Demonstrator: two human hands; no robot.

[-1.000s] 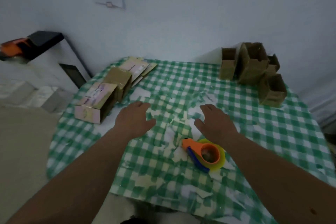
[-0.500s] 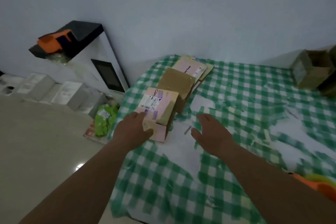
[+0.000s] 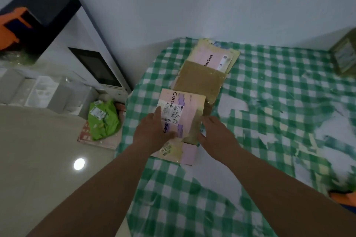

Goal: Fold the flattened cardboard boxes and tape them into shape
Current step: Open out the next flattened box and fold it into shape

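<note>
Three stacks of flattened cardboard boxes lie in a row on the green checked tablecloth (image 3: 269, 86). On the nearest pink stack (image 3: 185, 113), which carries a shipping label, my left hand (image 3: 154, 132) rests flat with straight fingers. My right hand (image 3: 217, 136) touches that stack's right edge, fingers relaxed. Behind it lie a brown stack (image 3: 200, 81) and a farther pink stack (image 3: 213, 57). A folded brown box (image 3: 344, 54) shows at the right edge. An orange tape dispenser (image 3: 342, 197) peeks in at the lower right.
The table's left edge (image 3: 129, 121) drops to the floor, where a green bag (image 3: 103, 119) and white boxes (image 3: 44, 92) lie. A white appliance with a dark door (image 3: 96, 67) stands against the wall. Tape scraps litter the cloth.
My view swung left from the table's middle to the stacks. Both hands moved onto the nearest pink stack: the left now on top, the right at its side.
</note>
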